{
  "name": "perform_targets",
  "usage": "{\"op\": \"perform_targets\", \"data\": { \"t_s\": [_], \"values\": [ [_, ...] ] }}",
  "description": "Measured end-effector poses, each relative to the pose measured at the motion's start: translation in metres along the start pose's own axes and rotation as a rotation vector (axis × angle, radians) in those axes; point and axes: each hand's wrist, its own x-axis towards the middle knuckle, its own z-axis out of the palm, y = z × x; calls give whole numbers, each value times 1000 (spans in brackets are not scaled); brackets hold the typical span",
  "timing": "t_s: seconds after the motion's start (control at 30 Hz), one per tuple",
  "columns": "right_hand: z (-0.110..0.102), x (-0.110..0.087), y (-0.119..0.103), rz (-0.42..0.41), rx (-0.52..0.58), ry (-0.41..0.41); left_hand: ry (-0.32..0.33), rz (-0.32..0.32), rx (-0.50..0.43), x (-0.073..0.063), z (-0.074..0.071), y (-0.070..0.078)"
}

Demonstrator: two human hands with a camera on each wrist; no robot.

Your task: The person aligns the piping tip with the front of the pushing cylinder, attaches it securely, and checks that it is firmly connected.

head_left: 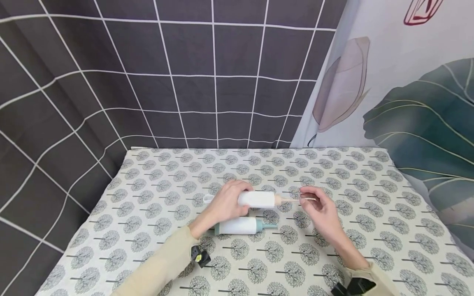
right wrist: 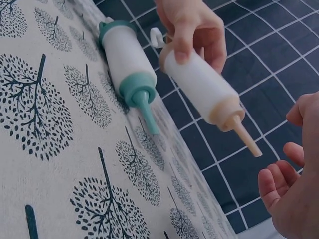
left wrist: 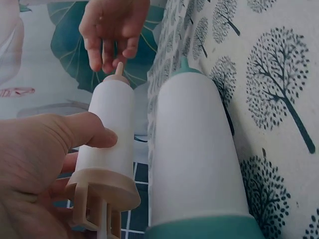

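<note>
My left hand (head_left: 228, 201) grips a white plastic syringe with a beige nozzle (right wrist: 202, 84), fingers and thumb around the plunger end of its barrel. It is tilted, nozzle toward my right hand, above the cloth. A beige finger-grip flange and part of the plunger show in the left wrist view. Loosely curled fingers of my right hand (head_left: 321, 209) are right at the nozzle tip, with a small gap in the right wrist view. A second white syringe with green ends (head_left: 238, 225) lies on the cloth beside the held one, its green nozzle pointing right.
The table is covered by a pale cloth with a tree print (head_left: 255, 267). Behind it hangs a dark curtain with a white grid (head_left: 192, 94). A pale curtain with large leaves (head_left: 418, 123) hangs at the right.
</note>
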Motion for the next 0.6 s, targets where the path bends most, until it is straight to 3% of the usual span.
{"op": "perform_targets", "data": {
  "t_s": [0.6],
  "values": [
    [-2,-5,0,25,-42,7,-95,-93,27,3,10,-25]
  ]
}}
